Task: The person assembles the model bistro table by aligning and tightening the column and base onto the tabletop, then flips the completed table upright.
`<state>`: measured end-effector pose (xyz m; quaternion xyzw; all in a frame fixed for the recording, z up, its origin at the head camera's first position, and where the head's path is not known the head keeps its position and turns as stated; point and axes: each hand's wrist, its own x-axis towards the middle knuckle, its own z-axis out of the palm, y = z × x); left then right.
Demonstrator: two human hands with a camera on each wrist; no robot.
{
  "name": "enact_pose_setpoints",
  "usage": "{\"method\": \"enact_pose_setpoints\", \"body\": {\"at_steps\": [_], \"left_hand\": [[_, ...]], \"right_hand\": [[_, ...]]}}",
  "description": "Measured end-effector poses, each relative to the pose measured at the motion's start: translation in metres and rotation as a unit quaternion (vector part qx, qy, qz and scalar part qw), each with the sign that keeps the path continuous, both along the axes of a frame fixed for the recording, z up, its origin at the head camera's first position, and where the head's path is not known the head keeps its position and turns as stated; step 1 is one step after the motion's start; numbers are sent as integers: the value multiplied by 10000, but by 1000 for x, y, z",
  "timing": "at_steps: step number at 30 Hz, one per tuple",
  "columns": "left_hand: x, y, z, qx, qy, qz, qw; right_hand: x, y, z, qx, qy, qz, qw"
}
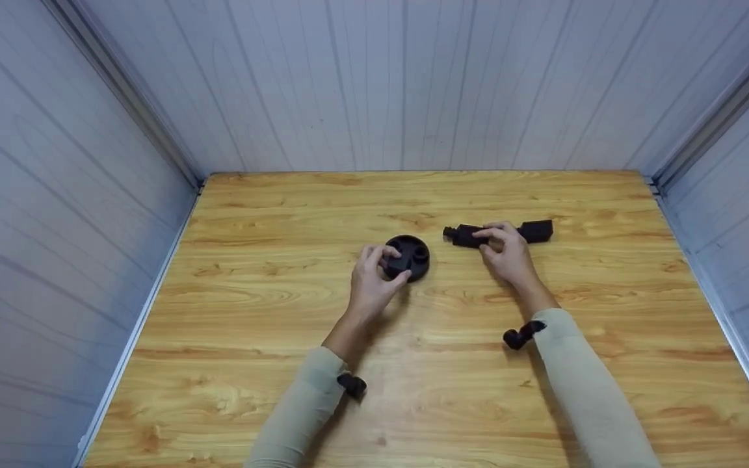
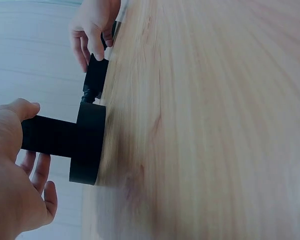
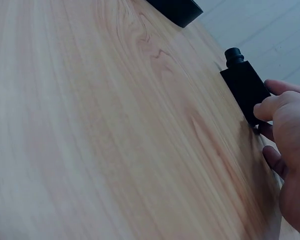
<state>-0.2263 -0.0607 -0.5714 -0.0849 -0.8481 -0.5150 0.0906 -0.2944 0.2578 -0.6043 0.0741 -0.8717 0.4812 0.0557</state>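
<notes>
A black round base (image 1: 421, 268) with a raised rim sits at mid-table, and a black block-like post (image 2: 50, 135) rises from it. My left hand (image 1: 372, 283) grips this post between thumb and fingers, as the left wrist view also shows. To the right lies a dark rectangular bar (image 1: 467, 236) with a narrow stepped knob (image 3: 234, 56) at its left end. My right hand (image 1: 506, 252) pinches the bar from above. Beyond those fingers a black block (image 1: 536, 231) shows; whether it joins the bar is hidden by the hand.
The wood-grain table (image 1: 270, 292) is enclosed by pale panelled walls (image 1: 374, 84) at the back and both sides. A small black wrist device (image 1: 352, 385) is on the left sleeve, another device (image 1: 523, 335) on the right sleeve.
</notes>
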Motion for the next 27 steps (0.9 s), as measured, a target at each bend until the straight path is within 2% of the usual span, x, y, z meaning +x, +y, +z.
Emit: {"method": "enact_pose_setpoints", "body": {"at_steps": [8,16,27], "left_hand": [[0,2,0,-8,12,54,10000],[1,0,-1,31,133,13,9999],[-12,-16,-2,101,189,-55,9998]], "right_hand": [[1,0,4,42,183,-219,9996],[5,-1,11,27,299,-179,9994],[17,-2,20,-307,477,-183,9982]]}}
